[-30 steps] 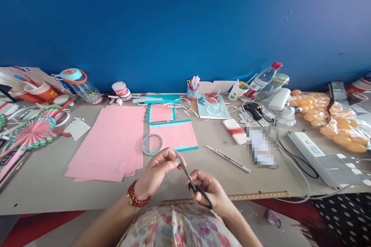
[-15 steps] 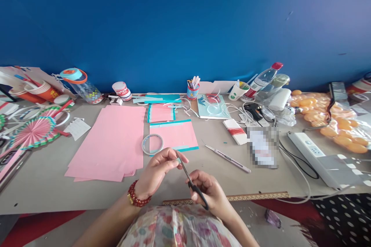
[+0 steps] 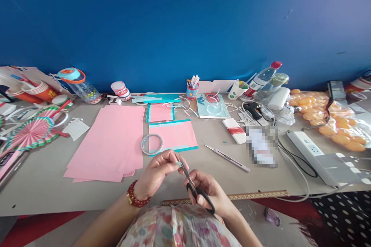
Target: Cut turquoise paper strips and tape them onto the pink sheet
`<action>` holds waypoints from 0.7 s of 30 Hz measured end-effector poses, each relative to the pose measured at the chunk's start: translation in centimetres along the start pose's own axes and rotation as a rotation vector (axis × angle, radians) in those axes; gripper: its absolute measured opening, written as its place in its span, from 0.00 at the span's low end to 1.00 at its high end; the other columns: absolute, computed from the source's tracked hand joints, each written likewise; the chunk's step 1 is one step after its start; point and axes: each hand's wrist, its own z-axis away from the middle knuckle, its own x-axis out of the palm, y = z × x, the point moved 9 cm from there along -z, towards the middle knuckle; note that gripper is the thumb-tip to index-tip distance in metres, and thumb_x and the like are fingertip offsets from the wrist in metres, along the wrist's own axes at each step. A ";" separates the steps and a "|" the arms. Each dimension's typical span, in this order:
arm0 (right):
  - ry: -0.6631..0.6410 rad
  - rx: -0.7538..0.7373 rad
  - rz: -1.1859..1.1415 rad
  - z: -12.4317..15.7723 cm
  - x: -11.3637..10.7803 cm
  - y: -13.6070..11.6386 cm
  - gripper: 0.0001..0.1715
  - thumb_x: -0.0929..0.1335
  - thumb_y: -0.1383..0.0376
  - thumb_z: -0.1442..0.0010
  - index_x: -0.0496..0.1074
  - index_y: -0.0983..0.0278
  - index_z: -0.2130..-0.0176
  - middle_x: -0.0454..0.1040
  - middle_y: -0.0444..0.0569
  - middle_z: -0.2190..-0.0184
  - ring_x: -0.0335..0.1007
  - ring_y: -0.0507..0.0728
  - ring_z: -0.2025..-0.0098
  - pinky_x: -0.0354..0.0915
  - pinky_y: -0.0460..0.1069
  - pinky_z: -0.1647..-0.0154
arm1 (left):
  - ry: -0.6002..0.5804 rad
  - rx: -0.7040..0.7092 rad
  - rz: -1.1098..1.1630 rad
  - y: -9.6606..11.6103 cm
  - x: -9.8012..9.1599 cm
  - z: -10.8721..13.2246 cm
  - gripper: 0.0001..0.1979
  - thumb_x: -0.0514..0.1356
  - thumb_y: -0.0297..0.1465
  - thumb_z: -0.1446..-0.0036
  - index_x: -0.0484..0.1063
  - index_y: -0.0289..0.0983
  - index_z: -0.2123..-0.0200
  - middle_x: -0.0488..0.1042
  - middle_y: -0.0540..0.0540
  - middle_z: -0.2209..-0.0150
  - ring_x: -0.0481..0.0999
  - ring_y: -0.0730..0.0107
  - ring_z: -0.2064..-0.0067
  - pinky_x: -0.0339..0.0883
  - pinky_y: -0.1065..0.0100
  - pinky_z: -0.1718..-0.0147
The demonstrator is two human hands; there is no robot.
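the right hand (image 3: pixel 209 192) gripped black-handled steel scissors (image 3: pixel 193 185), blades parted around a small pale teal scrap (image 3: pixel 179 164) pinched in the left hand (image 3: pixel 158 171), above the grey table's (image 3: pixel 43 185) near edge, just before a clear tape ring (image 3: pixel 152 143).

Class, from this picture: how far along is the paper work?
Done: the near pink card already carries teal edging. In hand: the right hand holds scissors at a teal scrap pinched by the left hand. Left: the stacked pink sheets bear no edging.
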 end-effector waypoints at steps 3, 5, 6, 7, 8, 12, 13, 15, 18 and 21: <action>0.011 0.008 0.059 0.0 -0.1 -0.2 0.36 0.74 0.42 0.50 0.66 0.66 0.56 0.68 0.43 0.75 0.56 0.47 0.77 0.52 0.44 0.75 | 0.011 -0.017 -0.008 -0.1 0.0 0.0 0.07 0.60 0.28 0.41 0.65 0.36 0.71 0.76 0.43 0.62 0.71 0.67 0.63 0.64 0.63 0.59; 0.017 0.011 0.080 0.0 0.0 -0.5 0.37 0.74 0.41 0.51 0.65 0.65 0.56 0.68 0.43 0.74 0.56 0.48 0.76 0.52 0.44 0.74 | 0.020 -0.020 -0.037 -0.2 0.0 0.0 0.08 0.60 0.28 0.41 0.65 0.36 0.72 0.76 0.42 0.62 0.72 0.66 0.62 0.64 0.62 0.58; 0.017 0.013 0.083 -0.1 0.0 -0.5 0.37 0.74 0.41 0.51 0.65 0.65 0.57 0.68 0.43 0.74 0.56 0.48 0.76 0.52 0.44 0.74 | 0.024 -0.019 -0.050 -0.1 0.0 0.0 0.08 0.60 0.28 0.41 0.64 0.36 0.72 0.76 0.42 0.62 0.72 0.65 0.62 0.64 0.62 0.58; 0.017 0.013 0.083 -0.1 0.1 -0.6 0.37 0.74 0.41 0.51 0.65 0.65 0.57 0.68 0.43 0.74 0.56 0.48 0.76 0.52 0.44 0.75 | 0.026 -0.018 -0.058 -0.1 0.0 0.0 0.08 0.60 0.28 0.42 0.64 0.36 0.72 0.76 0.42 0.62 0.72 0.65 0.62 0.64 0.62 0.58; 0.018 0.013 0.084 -0.2 0.1 -0.7 0.37 0.74 0.41 0.51 0.65 0.65 0.57 0.67 0.42 0.74 0.56 0.48 0.76 0.51 0.44 0.75 | 0.028 -0.018 -0.062 -0.1 0.0 0.0 0.08 0.60 0.28 0.42 0.64 0.36 0.72 0.76 0.42 0.62 0.72 0.65 0.62 0.64 0.62 0.58; 0.030 0.017 0.088 -0.4 0.1 -0.6 0.36 0.75 0.42 0.51 0.66 0.66 0.57 0.66 0.42 0.74 0.54 0.48 0.76 0.50 0.44 0.76 | 0.041 -0.044 -0.091 -0.3 -0.1 0.0 0.08 0.60 0.28 0.42 0.64 0.36 0.72 0.76 0.42 0.62 0.72 0.65 0.62 0.64 0.62 0.58; 0.034 0.018 0.088 -0.4 0.1 -0.5 0.36 0.75 0.42 0.51 0.66 0.66 0.57 0.66 0.42 0.75 0.54 0.48 0.76 0.49 0.44 0.76 | 0.044 -0.051 -0.104 -0.4 -0.1 0.0 0.08 0.60 0.28 0.42 0.64 0.36 0.72 0.76 0.42 0.62 0.72 0.65 0.62 0.64 0.62 0.58; 0.040 0.021 0.082 -0.4 0.0 -0.4 0.36 0.75 0.43 0.51 0.66 0.66 0.56 0.66 0.41 0.75 0.54 0.48 0.76 0.49 0.44 0.76 | 0.046 -0.060 -0.122 -0.5 -0.2 0.1 0.08 0.60 0.28 0.42 0.64 0.36 0.72 0.76 0.42 0.62 0.72 0.65 0.62 0.64 0.62 0.58; 0.037 0.020 0.065 -0.4 0.0 -0.3 0.36 0.75 0.43 0.51 0.66 0.66 0.56 0.66 0.41 0.75 0.54 0.48 0.76 0.49 0.44 0.76 | 0.047 -0.068 -0.122 -0.5 -0.2 0.1 0.07 0.59 0.28 0.42 0.64 0.36 0.72 0.76 0.43 0.62 0.73 0.64 0.62 0.65 0.61 0.58; 0.030 0.005 0.052 -0.4 0.1 -0.4 0.35 0.75 0.43 0.50 0.66 0.66 0.57 0.66 0.42 0.75 0.55 0.48 0.76 0.49 0.44 0.75 | 0.056 -0.067 -0.118 -0.5 -0.2 0.1 0.07 0.59 0.28 0.43 0.64 0.36 0.73 0.75 0.44 0.63 0.73 0.64 0.62 0.65 0.62 0.58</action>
